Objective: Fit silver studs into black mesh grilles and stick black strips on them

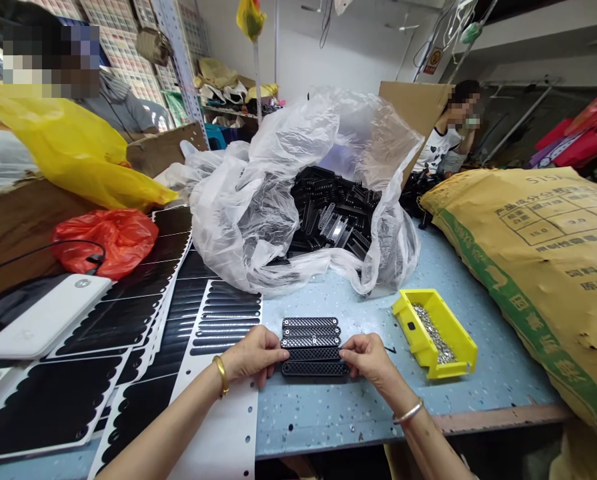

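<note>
Several black perforated plastic strips (311, 347) lie stacked side by side on the pale blue speckled table (318, 417). My left hand (255, 353) grips the left ends of the lower strips, and my right hand (368, 360) grips their right ends. The fingers hide those ends. Behind them, a clear plastic bag (243, 213) holds a heap of black plastic parts (333, 213). A yellow bin (431, 333) of small metal pieces (433, 333) stands to the right of my right hand. Sheets of black die-cut shapes on white backing (223, 327) lie left of my left hand.
A large yellow-and-green paper sack (538, 267) rests along the right side. A white box (43, 317), a red bag (105, 243) and a yellow bag (68, 150) lie at left. A seated person (443, 143) is beyond a cardboard sheet (418, 113).
</note>
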Motion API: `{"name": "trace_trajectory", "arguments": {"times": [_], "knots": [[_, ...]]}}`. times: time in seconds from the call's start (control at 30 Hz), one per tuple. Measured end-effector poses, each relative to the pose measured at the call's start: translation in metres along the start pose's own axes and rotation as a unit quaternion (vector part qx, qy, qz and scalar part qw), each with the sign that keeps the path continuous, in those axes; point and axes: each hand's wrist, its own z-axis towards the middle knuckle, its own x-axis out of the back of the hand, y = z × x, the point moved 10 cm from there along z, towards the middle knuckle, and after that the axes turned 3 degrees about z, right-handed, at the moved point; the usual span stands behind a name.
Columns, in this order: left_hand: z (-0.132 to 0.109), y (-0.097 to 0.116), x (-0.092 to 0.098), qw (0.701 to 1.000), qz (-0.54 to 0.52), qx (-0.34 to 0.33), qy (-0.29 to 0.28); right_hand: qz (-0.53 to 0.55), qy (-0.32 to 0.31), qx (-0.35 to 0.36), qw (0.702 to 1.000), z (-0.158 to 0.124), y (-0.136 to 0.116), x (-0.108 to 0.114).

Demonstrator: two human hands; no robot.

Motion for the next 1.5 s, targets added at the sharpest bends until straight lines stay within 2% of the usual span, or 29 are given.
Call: {"name": "trace_trajectory", "arguments": {"times": [0.47,0.73,0.9,1.03,1.1,1.23,1.33,1.43,1.5], "knots": [[0.0,0.002,0.001,1.0,0.023,-0.006,0.006,0.009,0.007,0.0,1.0,0.001,0.001,0.0],[-0.005,0.004,0.003,0.998,0.03,-0.019,0.055,0.022,0.013,0.004,1.0,-0.004,-0.001,0.001],[-0.004,0.001,0.007,0.991,0.055,-0.024,0.12,0.02,0.025,0.02,0.999,-0.004,-0.001,0.002],[-0.006,0.012,0.012,0.98,0.09,-0.072,0.165,0.025,0.029,0.033,0.999,-0.004,-0.001,0.002],[-0.007,0.014,0.012,0.978,0.099,-0.078,0.163,0.025,0.027,0.033,0.999,-0.003,0.0,0.002],[-0.006,0.002,0.005,0.99,0.077,-0.022,0.114,0.026,0.024,0.033,0.999,-0.003,-0.001,0.002],[-0.005,0.0,0.002,0.993,0.072,-0.02,0.09,0.025,0.023,0.033,0.999,-0.004,-0.001,0.002],[-0.004,0.004,0.004,0.988,0.109,-0.044,0.102,0.026,0.022,0.034,0.999,-0.004,-0.002,0.002],[-0.006,0.014,0.008,0.973,0.161,-0.09,0.14,0.025,0.02,0.035,0.999,-0.003,-0.002,0.002]]}}
